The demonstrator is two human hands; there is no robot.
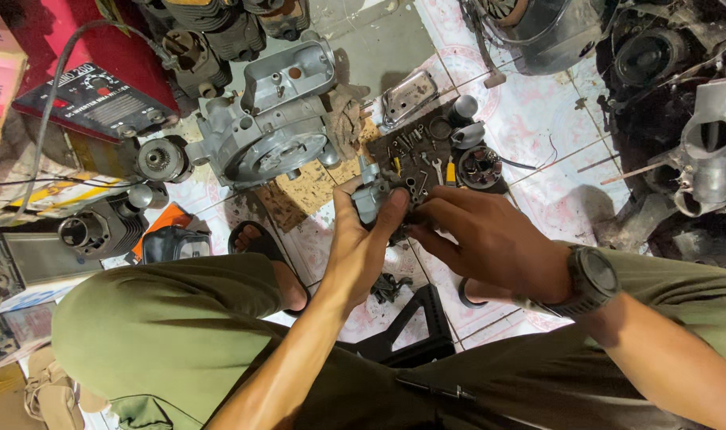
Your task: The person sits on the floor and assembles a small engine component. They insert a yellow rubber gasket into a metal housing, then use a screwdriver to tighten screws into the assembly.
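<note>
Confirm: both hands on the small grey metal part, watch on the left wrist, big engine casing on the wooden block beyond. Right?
Not quite: the head view shows the watch on the right wrist. Both the left hand and right hand hold the small grey metal part, with the engine casing on the wooden block beyond.

That little carb body (371,199) I've got is dull grey cast metal, kinda grimy. Big engine case (267,119) is matt aluminium, rough-cast. My watch (592,279) is matt black plastic, trousers (164,318) soft olive cloth, floor tiles (538,119) glossy-ish but dirty

Patterned tiled floor (530,119), grey engine casing (271,119), finned cylinder (100,227), scattered small tools (418,159), metal cover (409,97)
</note>
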